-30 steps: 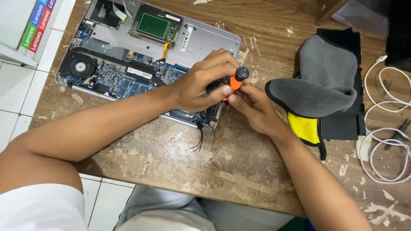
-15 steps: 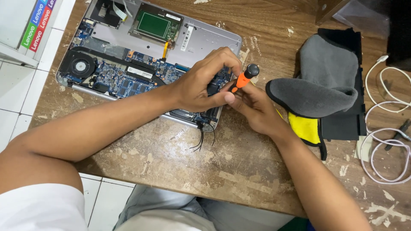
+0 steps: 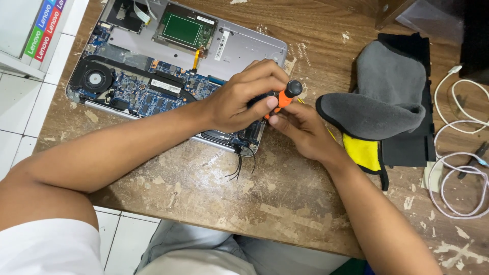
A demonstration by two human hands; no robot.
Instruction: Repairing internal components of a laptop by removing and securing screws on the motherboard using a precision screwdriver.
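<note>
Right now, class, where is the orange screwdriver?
In the head view, the orange screwdriver sits centre-frame between both hands, over the opened laptop's near right corner, left of the grey cloth.

The shaft and tip of the screwdriver are hidden behind the left hand, so where the tip meets the laptop cannot be told. The right hand shows only part of its fingers; the rest lie under the left hand. The laptop's far edge is cut off by the top border. The white cables run off the right edge. Board components are too small to identify.
</note>
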